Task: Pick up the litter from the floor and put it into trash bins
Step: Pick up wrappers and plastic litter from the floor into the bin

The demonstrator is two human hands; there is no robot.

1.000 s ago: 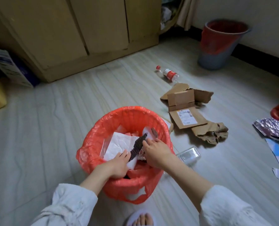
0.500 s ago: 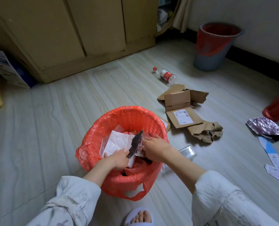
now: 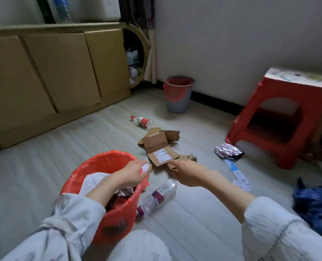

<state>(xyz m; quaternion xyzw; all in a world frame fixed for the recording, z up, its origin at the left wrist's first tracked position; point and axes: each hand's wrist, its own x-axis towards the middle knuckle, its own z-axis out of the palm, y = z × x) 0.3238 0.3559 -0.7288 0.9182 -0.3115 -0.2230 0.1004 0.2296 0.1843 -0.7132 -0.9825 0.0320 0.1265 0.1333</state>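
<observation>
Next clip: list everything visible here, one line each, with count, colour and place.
Near bin: 1, red liner, between the arms, holds paper and wrappers.
Far bin: 1, grey with red liner, by the wall.
Bottles: 2, clear; red-labelled near far bin, purple-capped beside near bin.
Cardboard: torn brown pieces, mid-floor.
Foil wrapper: 1, silvery purple, by the stool.
Paper slips: several, white and blue, right floor.
Stool: 1, red, right.
Blue bag: 1, right edge.
Cabinet: 1, tan, left.
Left hand: over near bin, pinching something white.
Right hand: at cardboard; grip unclear.
</observation>
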